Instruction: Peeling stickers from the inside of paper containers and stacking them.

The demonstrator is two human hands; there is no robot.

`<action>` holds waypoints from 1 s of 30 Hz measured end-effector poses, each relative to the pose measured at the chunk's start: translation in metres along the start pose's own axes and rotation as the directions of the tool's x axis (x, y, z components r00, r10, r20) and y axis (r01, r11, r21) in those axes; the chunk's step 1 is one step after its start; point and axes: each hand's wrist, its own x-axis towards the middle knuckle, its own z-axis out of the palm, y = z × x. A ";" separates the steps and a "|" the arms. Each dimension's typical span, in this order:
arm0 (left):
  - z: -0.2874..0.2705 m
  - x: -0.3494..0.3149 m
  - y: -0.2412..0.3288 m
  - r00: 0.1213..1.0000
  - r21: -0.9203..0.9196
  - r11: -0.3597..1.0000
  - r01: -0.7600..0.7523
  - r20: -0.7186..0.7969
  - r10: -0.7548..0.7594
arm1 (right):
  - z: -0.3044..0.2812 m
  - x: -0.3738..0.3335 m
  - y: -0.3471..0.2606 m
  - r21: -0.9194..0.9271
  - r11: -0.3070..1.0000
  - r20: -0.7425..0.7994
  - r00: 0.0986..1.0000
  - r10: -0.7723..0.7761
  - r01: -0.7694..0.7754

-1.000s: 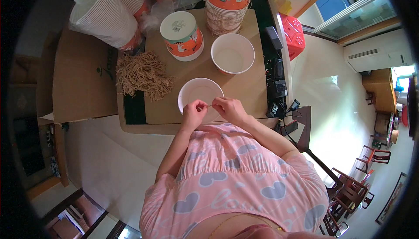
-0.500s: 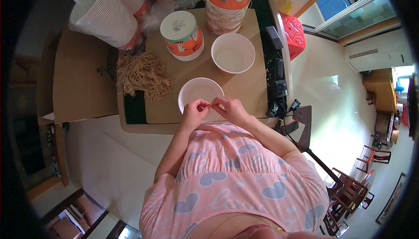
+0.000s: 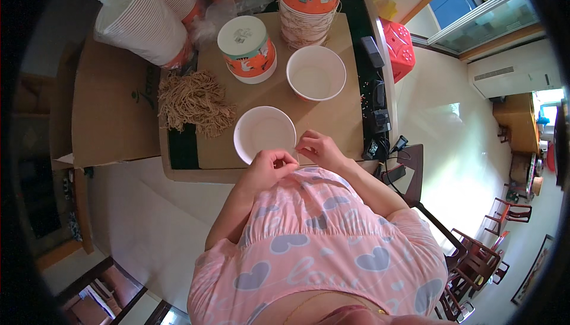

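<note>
A white paper bucket (image 3: 265, 130) stands with its mouth up near the table's front edge. At its near rim my left hand (image 3: 273, 166) is closed in a pinch. My right hand (image 3: 320, 148) pinches just beside the bucket's right rim, a short gap from the left. Whatever the fingertips hold is too thin to make out; a faint line shows below the right fingertips. Another open paper bucket (image 3: 316, 73) stands farther right. An orange and green bucket (image 3: 252, 62) sits upside down behind. Left of it lies a tangled bundle of tan cords (image 3: 195, 103).
Nested buckets with cords (image 3: 306, 25) are stacked at the back. Bagged stacks of white paper buckets (image 3: 141, 21) stand at the back left above a cardboard box (image 3: 116, 96). Black power adapters (image 3: 380, 120) line the right table edge, with a red stool (image 3: 398, 50) beyond.
My hands, which met over the near bucket's rim, have drawn apart: the left lower, the right slightly to the right. The near bucket has shifted a little left.
</note>
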 end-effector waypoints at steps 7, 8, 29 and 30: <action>0.018 -0.011 0.013 0.982 -0.113 0.993 -0.021 0.185 0.041 | 0.006 -0.004 0.011 -0.019 0.999 -0.049 0.998 0.026 -0.027; 0.018 -0.011 0.011 0.984 -0.110 0.994 0.003 0.177 0.016 | 0.007 -0.006 0.014 -0.019 0.999 -0.050 0.998 0.025 -0.026; -0.042 -0.008 0.002 0.981 -0.832 0.523 -0.184 -0.189 0.045 | 0.016 0.059 0.016 -0.458 0.886 -0.059 0.997 0.055 -0.075; -0.043 -0.010 0.002 0.980 -0.849 0.493 -0.189 -0.191 0.046 | 0.017 0.072 0.019 -0.456 0.887 -0.056 0.997 0.051 -0.071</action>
